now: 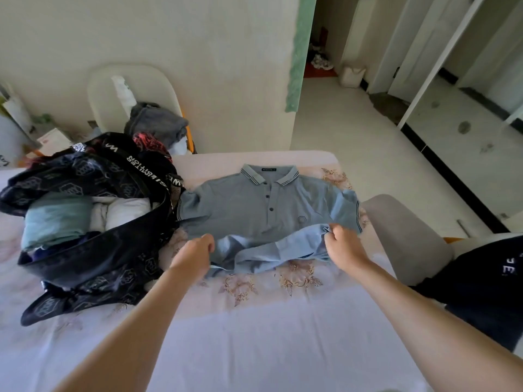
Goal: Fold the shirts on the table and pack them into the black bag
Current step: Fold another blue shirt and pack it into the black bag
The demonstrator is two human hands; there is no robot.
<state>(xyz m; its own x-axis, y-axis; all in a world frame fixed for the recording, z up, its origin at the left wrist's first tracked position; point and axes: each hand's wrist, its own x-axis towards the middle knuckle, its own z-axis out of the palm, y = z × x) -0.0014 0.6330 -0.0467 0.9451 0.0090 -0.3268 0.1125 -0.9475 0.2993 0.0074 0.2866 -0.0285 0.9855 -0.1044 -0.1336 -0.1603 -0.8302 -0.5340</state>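
Just right of the open black bag, the blue polo shirt lies buttons-up, its hem pinched and raised by the left hand and right hand, likely to fold it toward the collar.

I count one polo shirt spread flat, with three dark buttons down its front. Two hands grip its lower hem, my left hand and my right hand. There is one black bag, and in its open mouth I see one teal folded garment plus white pieces I cannot count. Two chairs stand by: one white chair, one grey chair.
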